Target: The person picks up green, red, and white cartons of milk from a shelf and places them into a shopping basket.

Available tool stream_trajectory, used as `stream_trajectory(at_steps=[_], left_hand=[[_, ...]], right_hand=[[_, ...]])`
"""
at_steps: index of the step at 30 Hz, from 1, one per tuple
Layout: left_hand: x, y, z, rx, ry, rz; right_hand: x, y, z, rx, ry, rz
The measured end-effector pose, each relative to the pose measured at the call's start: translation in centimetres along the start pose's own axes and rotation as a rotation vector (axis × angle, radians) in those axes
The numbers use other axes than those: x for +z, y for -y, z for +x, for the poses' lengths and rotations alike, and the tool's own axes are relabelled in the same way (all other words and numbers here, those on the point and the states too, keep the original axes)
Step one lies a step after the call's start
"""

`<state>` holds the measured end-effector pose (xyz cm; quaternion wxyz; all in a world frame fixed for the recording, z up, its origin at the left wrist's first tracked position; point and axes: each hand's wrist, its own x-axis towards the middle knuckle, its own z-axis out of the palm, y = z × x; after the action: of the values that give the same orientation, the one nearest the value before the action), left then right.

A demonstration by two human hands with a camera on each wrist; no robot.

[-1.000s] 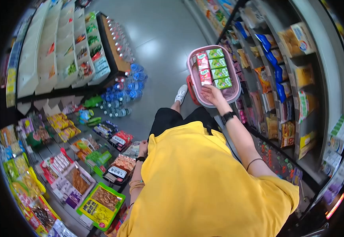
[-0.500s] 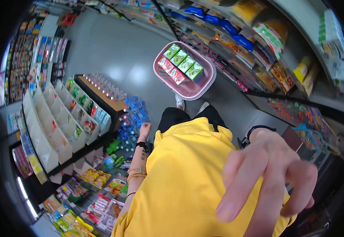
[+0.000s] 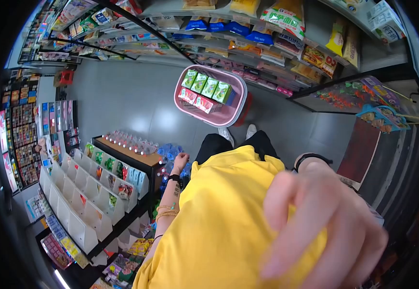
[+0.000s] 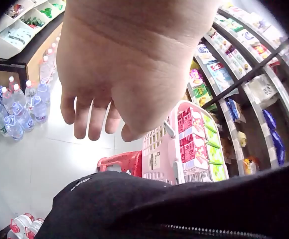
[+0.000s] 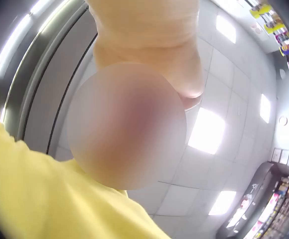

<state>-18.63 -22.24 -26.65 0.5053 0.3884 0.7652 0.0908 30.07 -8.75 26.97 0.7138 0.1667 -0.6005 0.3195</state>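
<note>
My left hand (image 3: 181, 161) hangs beside the left thigh, its fingers loosely bent in the left wrist view with nothing in them. Close before the head camera my right hand (image 3: 327, 226) is raised large and blurred, fingers spread and bent, no object visible in it. A round blur hides part of this hand in the right wrist view. On the far side of my feet stands a pink basket (image 3: 229, 111). Inside it lie several green drink cartons (image 3: 210, 88) in a row, beside red-and-white cartons (image 3: 203, 103). Neither hand touches the basket.
Shelves of packaged bread (image 3: 282, 21) run behind the basket. At left stand a tiered white bin rack (image 3: 86, 216) and many water bottles (image 3: 171, 151). A red stand (image 4: 122, 163) shows beside the basket. Hanging packets (image 3: 383, 117) are at right.
The right hand left the cartons in the basket and rose close to the head camera, where it stays. The view has turned, so the basket now appears further left. The left hand moved forward from the thigh.
</note>
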Motion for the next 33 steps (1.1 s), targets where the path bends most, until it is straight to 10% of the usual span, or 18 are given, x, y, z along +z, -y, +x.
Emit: stream_trajectory(at_steps=[6, 13, 18, 33], left_hand=[[-1.5, 0.3, -0.4, 0.021, 0.045, 0.059], [-0.9, 5.9, 6.8, 0.102, 0.141, 0.127], [-2.9, -0.2, 6.7, 0.011, 0.257, 0.007], [-4.3, -2.9, 14.3, 0.009, 0.382, 0.044]], right_hand=[[6.6, 2.9, 0.7, 0.269, -0.097, -0.483], [9.4, 1.6, 2.2, 0.203, 0.117, -0.607], [12.2, 1.5, 3.1, 0.102, 0.014, -0.713], [-3.1, -0.2, 2.4, 0.646, -0.189, -1.704]])
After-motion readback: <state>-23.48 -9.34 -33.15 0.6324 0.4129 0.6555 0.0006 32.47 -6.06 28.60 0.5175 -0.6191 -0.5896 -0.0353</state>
